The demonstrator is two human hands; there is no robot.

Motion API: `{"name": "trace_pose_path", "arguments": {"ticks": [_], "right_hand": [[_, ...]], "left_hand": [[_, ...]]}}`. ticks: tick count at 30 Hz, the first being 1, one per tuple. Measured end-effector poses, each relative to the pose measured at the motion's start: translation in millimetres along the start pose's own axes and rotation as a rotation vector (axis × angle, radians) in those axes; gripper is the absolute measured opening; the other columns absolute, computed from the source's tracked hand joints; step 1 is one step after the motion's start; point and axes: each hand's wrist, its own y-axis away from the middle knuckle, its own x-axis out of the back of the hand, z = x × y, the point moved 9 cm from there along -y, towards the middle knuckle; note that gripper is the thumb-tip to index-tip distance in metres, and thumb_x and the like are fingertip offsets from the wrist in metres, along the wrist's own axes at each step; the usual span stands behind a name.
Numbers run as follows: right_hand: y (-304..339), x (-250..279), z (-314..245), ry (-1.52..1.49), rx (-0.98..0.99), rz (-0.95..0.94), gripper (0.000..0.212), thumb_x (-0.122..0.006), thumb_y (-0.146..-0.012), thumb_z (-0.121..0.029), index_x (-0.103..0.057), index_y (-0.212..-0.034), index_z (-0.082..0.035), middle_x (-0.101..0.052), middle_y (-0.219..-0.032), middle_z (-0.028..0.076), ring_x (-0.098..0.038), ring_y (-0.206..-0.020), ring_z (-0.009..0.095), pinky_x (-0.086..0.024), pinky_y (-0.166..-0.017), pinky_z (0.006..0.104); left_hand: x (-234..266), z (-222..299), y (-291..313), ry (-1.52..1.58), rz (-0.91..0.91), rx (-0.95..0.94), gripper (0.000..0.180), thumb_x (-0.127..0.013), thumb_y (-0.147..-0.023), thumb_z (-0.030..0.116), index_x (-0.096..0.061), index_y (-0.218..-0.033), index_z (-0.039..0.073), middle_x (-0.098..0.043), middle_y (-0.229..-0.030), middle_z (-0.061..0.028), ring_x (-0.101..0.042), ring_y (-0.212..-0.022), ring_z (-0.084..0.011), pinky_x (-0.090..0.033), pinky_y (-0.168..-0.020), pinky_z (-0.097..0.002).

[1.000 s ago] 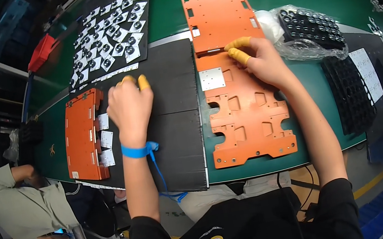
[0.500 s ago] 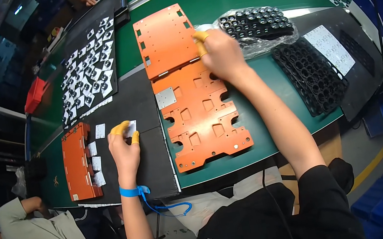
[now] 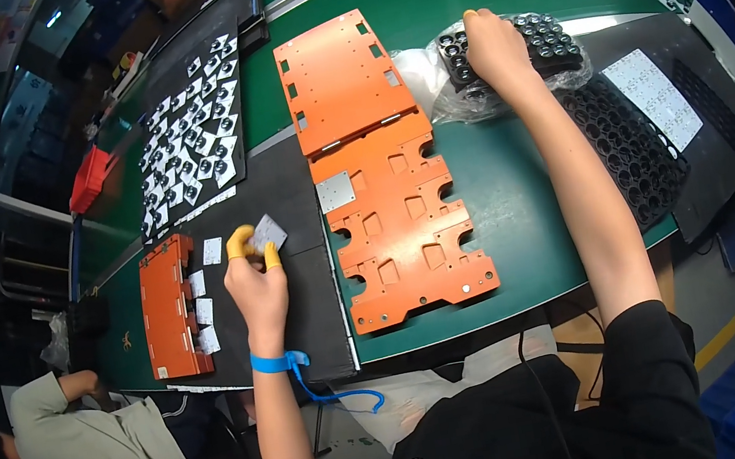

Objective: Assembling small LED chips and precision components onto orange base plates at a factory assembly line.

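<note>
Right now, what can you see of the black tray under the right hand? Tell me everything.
The black tray looks like moulded plastic and lies roughly flat on the table, right of the orange panel. Rows of round, dark, glossy pieces sit in it. Crinkled clear plastic shows along its near edge and right end. The right hand hides part of its middle; whether the fingers touch the tray or a piece cannot be told.

We have mat (image 3: 314, 302) at workbench's (image 3: 520, 214) near edge. At mat's left edge, first fixture (image 3: 166, 312); cards (image 3: 204, 311) just right of it. Past mat's far edge, parts board (image 3: 183, 78). Right of mat, second fixture (image 3: 402, 233). Farther right, bagged tray (image 3: 559, 63); before it, rightward, celled tray (image 3: 640, 174).
</note>
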Motion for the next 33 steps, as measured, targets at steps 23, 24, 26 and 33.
{"name": "trace_pose_path", "arguments": {"ticks": [23,24,26,33], "right_hand": [[117,13,-139,-1.566,-0.033,-0.327,0.03,-0.068,-0.079,0.007,-0.057,-0.107,0.005,-0.061,-0.101,0.01,-0.065,-0.089,0.015,-0.055,-0.08,0.0279],[117,12,-138,-1.573,-0.038,-0.317,0.03,-0.069,-0.079,0.007,-0.057,-0.106,0.004,-0.061,-0.101,0.009,-0.065,-0.089,0.015,-0.056,-0.08,0.028],[118,14,-138,-1.514,-0.027,-0.32,0.03,-0.069,-0.078,0.007,-0.057,-0.105,0.004,-0.061,-0.1,0.009,-0.066,-0.089,0.015,-0.056,-0.079,0.0281],[121,18,-143,-1.418,0.009,-0.357,0.031,-0.071,-0.078,0.006,-0.06,-0.106,0.006,-0.064,-0.1,0.011,-0.067,-0.087,0.015,-0.057,-0.078,0.0281]], "left_hand": [[-90,97,-21,0.814,-0.196,-0.294,0.033,-0.06,-0.09,-0.001,-0.056,-0.122,-0.006,-0.067,-0.101,-0.015,-0.068,-0.09,-0.0182,-0.057,-0.077,-0.0293],[-91,98,-17,0.881,-0.194,-0.261,0.037,-0.061,-0.087,-0.004,-0.056,-0.123,-0.004,-0.068,-0.097,-0.0147,-0.069,-0.089,-0.0171,-0.056,-0.075,-0.0278],[-87,99,-16,0.855,-0.193,-0.293,0.038,-0.06,-0.086,-0.006,-0.056,-0.124,-0.004,-0.068,-0.097,-0.0153,-0.069,-0.088,-0.0174,-0.056,-0.074,-0.0276],[-87,96,-15,0.791,-0.199,-0.309,0.042,-0.057,-0.082,-0.01,-0.056,-0.124,-0.004,-0.068,-0.094,-0.0169,-0.069,-0.086,-0.0188,-0.055,-0.073,-0.0277]]}}
